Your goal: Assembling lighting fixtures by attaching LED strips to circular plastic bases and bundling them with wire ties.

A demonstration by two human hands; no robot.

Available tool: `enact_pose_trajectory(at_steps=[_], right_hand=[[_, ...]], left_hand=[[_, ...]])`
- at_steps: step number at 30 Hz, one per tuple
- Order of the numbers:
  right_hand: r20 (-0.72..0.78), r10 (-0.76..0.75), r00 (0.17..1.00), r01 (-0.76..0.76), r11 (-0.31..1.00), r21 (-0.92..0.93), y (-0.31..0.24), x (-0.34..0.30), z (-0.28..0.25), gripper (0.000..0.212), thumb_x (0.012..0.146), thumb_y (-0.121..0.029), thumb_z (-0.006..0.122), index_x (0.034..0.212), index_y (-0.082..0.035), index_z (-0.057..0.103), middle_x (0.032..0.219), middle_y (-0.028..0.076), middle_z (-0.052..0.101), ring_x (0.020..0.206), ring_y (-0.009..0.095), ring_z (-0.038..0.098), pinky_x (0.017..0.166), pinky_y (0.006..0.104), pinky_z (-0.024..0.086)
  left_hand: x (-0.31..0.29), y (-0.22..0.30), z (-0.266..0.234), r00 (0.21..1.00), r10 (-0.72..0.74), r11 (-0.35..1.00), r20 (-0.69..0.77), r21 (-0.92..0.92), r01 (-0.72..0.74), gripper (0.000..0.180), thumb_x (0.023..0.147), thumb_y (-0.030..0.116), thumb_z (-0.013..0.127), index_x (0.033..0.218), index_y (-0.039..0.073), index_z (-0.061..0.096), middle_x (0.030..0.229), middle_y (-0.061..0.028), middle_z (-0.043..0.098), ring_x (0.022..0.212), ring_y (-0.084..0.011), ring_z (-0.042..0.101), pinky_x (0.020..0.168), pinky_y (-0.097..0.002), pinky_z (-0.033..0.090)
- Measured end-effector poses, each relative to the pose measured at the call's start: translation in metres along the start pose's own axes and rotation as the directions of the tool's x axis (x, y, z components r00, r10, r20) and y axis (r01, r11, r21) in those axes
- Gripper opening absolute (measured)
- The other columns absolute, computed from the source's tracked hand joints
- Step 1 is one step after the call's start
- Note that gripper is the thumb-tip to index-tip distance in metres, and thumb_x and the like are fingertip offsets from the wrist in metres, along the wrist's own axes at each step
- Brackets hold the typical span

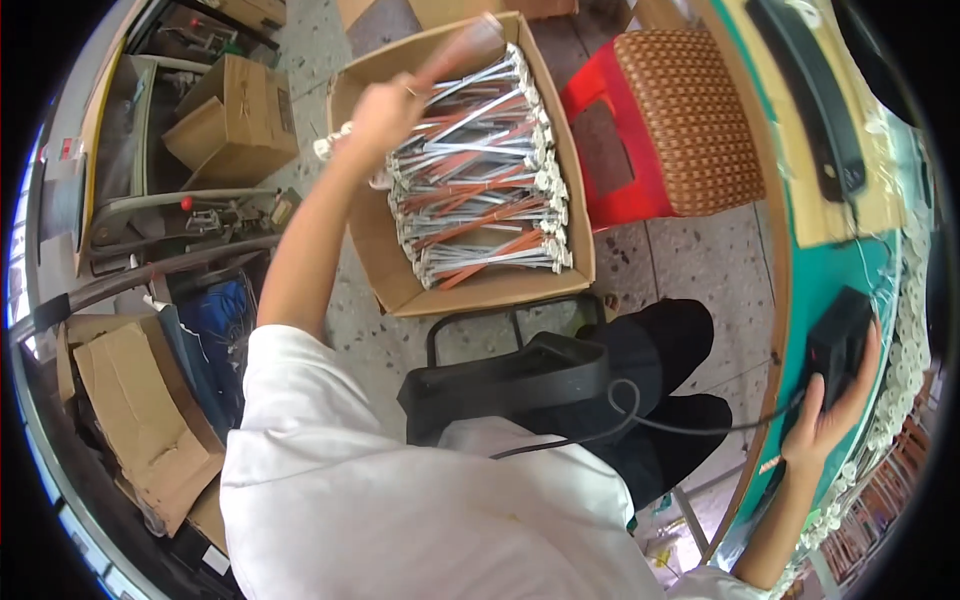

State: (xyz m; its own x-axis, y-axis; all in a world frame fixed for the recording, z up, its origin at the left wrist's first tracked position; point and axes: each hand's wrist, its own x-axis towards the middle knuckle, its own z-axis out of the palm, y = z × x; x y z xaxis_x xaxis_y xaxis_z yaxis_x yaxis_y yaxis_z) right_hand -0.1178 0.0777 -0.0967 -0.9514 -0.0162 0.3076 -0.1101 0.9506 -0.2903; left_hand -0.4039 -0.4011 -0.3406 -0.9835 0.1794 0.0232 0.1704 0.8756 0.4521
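Observation:
My left hand is closed around a bundle of wires, held over the far left part of a cardboard box. Motion blurs the bundle; white connectors stick out on the near side of the fist. Inside the box lie several tied bundles of grey and reddish-brown wires, with white connectors at their ends. On the right, my right hand grips a small black box-shaped device on the green tabletop, thumb on one side and fingers along the other.
A red stool with a woven brown seat stands beside the box. A black cable crosses my lap towards the device. Along the table's far edge runs a row of white connectors. Cardboard cartons and metal equipment stand at left.

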Motion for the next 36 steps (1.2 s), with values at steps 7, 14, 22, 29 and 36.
enact_pose_trajectory(at_steps=[7, 14, 22, 29, 36], right_hand=[[-0.080, 0.109, 0.991, -0.110, 0.994, -0.011, 0.019, -0.028, -0.005, 0.069, 0.096, -0.029, 0.050, 0.147, 0.010, 0.024, 0.151, 0.024, 0.031, 0.139, 0.035, 0.034, 0.115, 0.0449, 0.023], [-0.105, 0.221, 0.970, -0.225, 0.974, -0.033, 0.020, -0.031, -0.009, 0.083, 0.089, -0.038, 0.053, 0.149, 0.006, 0.017, 0.149, 0.031, 0.028, 0.136, 0.041, 0.036, 0.110, 0.0515, 0.031], [-0.096, 0.190, 0.977, -0.204, 0.966, -0.156, 0.022, -0.030, -0.015, 0.082, 0.088, -0.046, 0.050, 0.151, -0.001, 0.022, 0.145, 0.028, 0.033, 0.131, 0.039, 0.042, 0.097, 0.0513, 0.045], [-0.091, 0.191, 0.977, -0.207, 0.950, -0.234, 0.023, -0.033, -0.019, 0.081, 0.089, -0.050, 0.047, 0.151, -0.004, 0.024, 0.147, 0.025, 0.033, 0.131, 0.038, 0.042, 0.096, 0.0510, 0.046], [-0.061, 0.179, 0.982, -0.187, 0.960, -0.208, 0.025, -0.035, -0.022, 0.080, 0.089, -0.048, 0.049, 0.151, -0.003, 0.023, 0.148, 0.025, 0.033, 0.133, 0.039, 0.041, 0.098, 0.0508, 0.045]], left_hand=[[-0.129, 0.005, 0.133, 0.790, 0.158, 0.943, 0.592, 0.146, -0.298, 0.027, 0.091, 0.030, 0.054, 0.099, 0.004, 0.053, 0.079, -0.0189, 0.069, 0.072, -0.0383, 0.069, 0.061, -0.0517, 0.054], [-0.190, -0.003, 0.194, 0.711, 0.102, 0.962, 0.696, 0.111, -0.248, 0.017, 0.091, 0.018, 0.050, 0.099, 0.003, 0.049, 0.086, -0.0180, 0.068, 0.075, -0.0359, 0.069, 0.062, -0.0480, 0.054], [-0.223, -0.022, 0.199, 0.720, 0.068, 0.920, 0.691, 0.236, -0.313, 0.013, 0.092, 0.018, 0.048, 0.097, 0.007, 0.053, 0.087, -0.0140, 0.068, 0.078, -0.0313, 0.070, 0.067, -0.0462, 0.054], [-0.225, -0.039, 0.218, 0.749, 0.052, 0.965, 0.661, 0.161, -0.209, 0.013, 0.092, 0.016, 0.047, 0.102, 0.009, 0.052, 0.095, -0.0126, 0.066, 0.089, -0.0326, 0.067, 0.078, -0.0479, 0.050], [-0.225, -0.046, 0.233, 0.730, 0.043, 0.963, 0.682, 0.165, -0.212, 0.020, 0.092, 0.014, 0.047, 0.111, 0.009, 0.051, 0.104, -0.0153, 0.061, 0.104, -0.0337, 0.059, 0.087, -0.0465, 0.045]])
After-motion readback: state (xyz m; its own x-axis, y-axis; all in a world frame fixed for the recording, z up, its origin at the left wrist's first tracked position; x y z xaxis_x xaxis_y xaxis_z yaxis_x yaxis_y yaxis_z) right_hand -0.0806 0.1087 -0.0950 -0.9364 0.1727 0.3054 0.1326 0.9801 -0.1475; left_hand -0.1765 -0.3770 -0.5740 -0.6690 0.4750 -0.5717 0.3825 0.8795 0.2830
